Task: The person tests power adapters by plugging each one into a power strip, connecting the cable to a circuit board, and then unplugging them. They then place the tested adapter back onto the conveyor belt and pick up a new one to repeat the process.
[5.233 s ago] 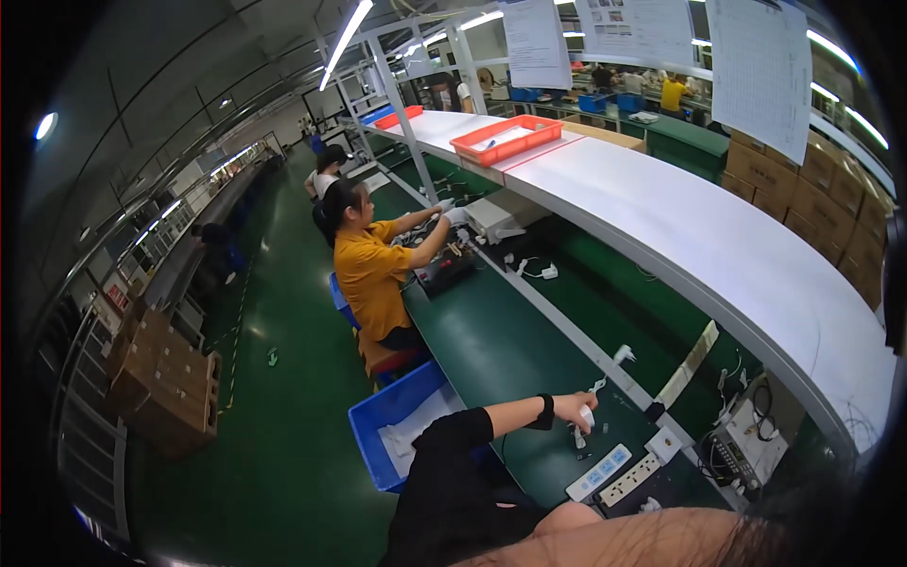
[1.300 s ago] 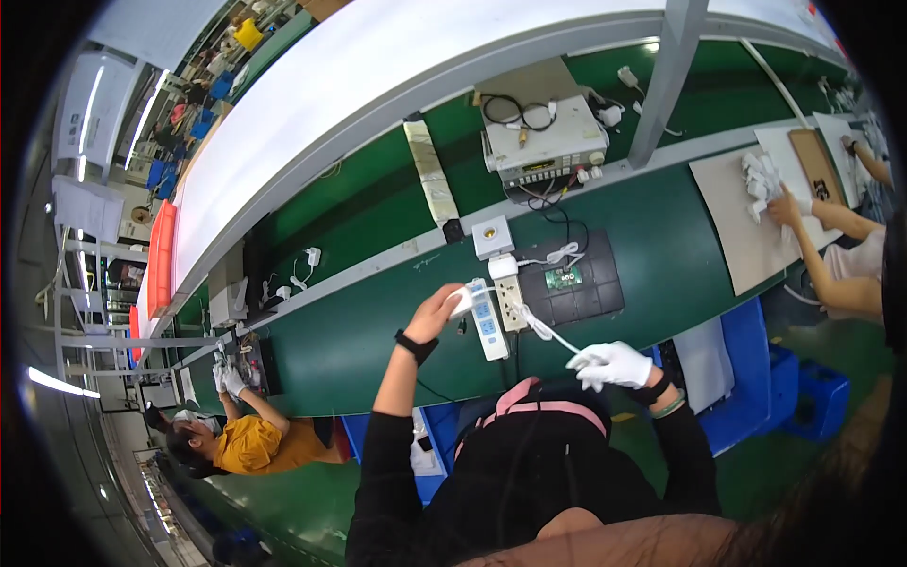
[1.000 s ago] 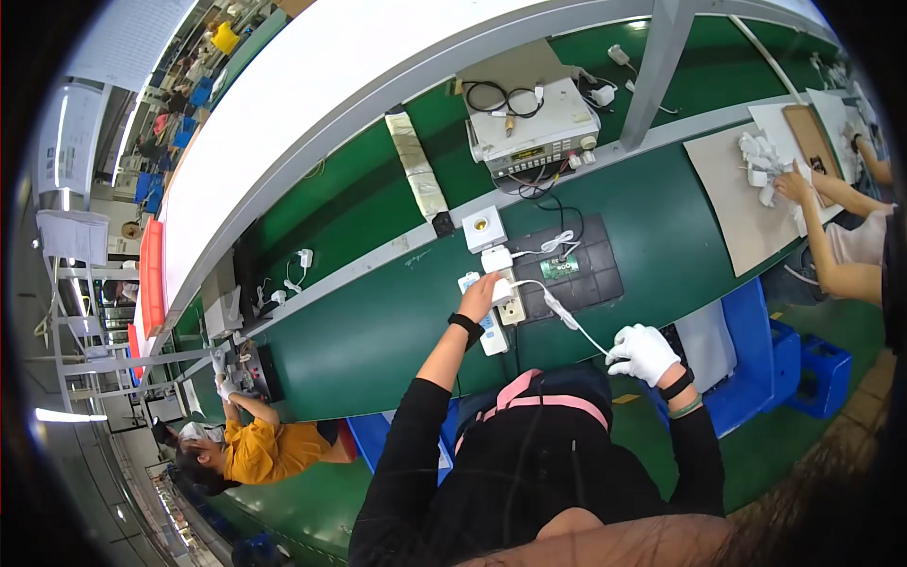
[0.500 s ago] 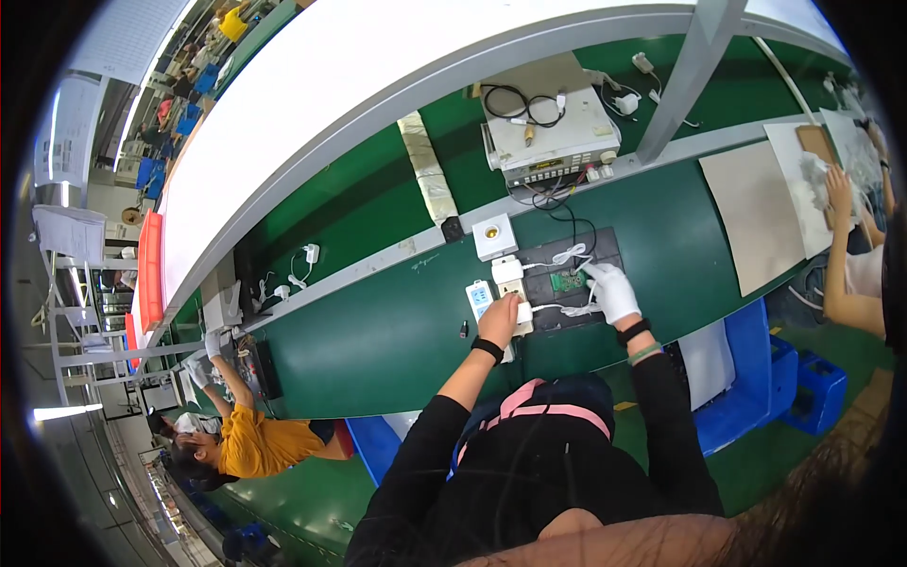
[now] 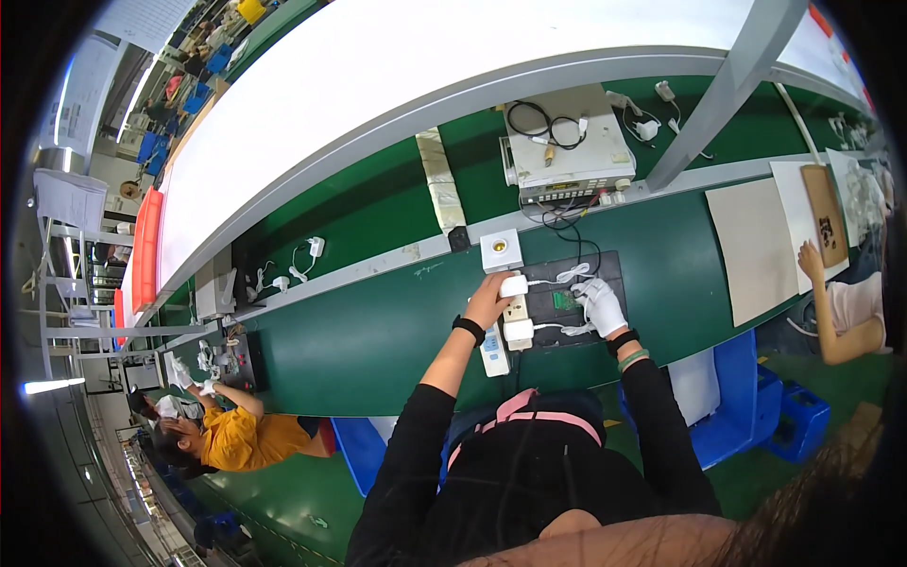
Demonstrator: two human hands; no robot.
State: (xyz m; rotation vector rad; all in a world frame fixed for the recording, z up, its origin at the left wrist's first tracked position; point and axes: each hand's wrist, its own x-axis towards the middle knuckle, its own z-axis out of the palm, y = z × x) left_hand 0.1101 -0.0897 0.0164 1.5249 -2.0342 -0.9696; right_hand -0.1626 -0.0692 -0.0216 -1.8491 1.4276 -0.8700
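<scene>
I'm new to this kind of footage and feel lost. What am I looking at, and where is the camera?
There is no robot: these are a person's own hands, seen from a wide fisheye camera worn on the head, so straight edges look bent. The bare left hand is at the farther white adapter, on a beige power strip. The gloved right hand is over a green circuit board on a dark mat; its grip is unclear. A nearer white adapter sits on the strip. Underneath is a green workbench.

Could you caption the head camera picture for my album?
Bare left hand at a white adapter, gloved right hand at a green circuit board on a dark mat.
</scene>
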